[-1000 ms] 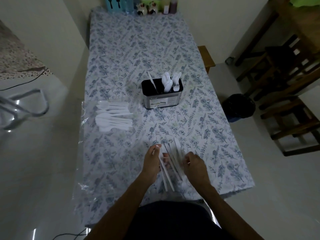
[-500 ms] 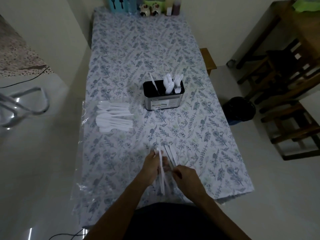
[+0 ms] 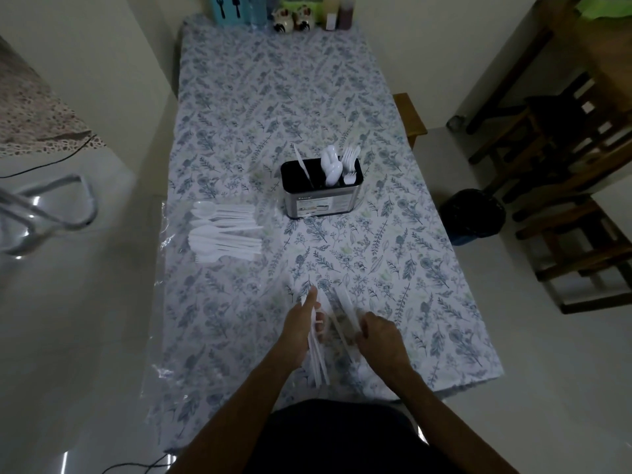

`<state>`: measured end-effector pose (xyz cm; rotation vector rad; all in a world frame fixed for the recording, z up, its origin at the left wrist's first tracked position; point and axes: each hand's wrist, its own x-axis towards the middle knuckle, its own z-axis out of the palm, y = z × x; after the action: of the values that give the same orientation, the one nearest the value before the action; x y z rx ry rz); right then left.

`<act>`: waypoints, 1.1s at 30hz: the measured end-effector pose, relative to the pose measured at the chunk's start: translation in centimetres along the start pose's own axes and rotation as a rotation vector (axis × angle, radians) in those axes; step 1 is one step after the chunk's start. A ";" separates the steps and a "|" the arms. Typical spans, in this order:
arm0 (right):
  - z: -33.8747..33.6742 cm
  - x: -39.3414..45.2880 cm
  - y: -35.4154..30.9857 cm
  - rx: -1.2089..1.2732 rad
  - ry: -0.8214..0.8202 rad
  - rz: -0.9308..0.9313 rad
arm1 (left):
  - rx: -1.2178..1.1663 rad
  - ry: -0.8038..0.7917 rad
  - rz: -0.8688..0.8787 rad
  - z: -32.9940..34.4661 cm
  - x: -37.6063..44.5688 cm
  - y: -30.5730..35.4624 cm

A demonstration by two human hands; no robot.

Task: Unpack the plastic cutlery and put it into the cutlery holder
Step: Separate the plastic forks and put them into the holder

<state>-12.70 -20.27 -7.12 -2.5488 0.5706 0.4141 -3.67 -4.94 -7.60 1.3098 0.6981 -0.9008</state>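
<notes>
White plastic knives (image 3: 318,350), near table (image 3: 444,302) edge: left hand (image 3: 302,328) fingers closed round a bundle, right hand (image 3: 378,336) pinching more. Square handles together before lifting to holder (image 3: 321,189), mid-table.

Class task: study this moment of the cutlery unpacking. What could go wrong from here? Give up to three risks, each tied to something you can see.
1. Both hands, left hand and right hand, gather loose knives near the table edge; some could slide off.
2. The packet of cutlery lies at the table's left edge and might get nudged off.
3. A careless insert could tip the holder.
</notes>
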 end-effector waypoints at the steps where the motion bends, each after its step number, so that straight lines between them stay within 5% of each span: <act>1: -0.2 -0.1 0.1 0.033 0.035 0.001 | -0.010 -0.015 0.004 -0.1 0.2 -0.3; 7: -0.7 -2.8 -1.8 0.181 -0.048 -0.265 | -0.024 -0.171 0.117 0.1 0.0 -0.8; 12: -0.4 -2.2 -1.6 0.281 0.114 -0.151 | 0.045 0.028 0.257 0.2 -0.1 -0.6; 18: 1.8 0.2 -1.5 -0.031 -0.088 -0.114 | -0.034 0.133 0.172 -1.6 0.2 -0.3; 27: -0.3 -2.0 -4.6 0.328 0.052 -0.306 | -0.144 0.122 0.261 -0.3 -0.2 0.6; 30: -1.3 -1.9 -5.5 0.641 0.149 0.027 | -0.237 0.248 0.329 0.4 -1.2 3.3; 33: -2.5 -0.8 -7.3 1.391 -0.150 0.578 | -0.458 0.224 0.301 1.4 -2.4 5.8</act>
<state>-9.52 -15.50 -1.85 -1.0051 1.0434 0.2329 0.04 -5.83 -2.41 1.0701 0.7992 -0.3247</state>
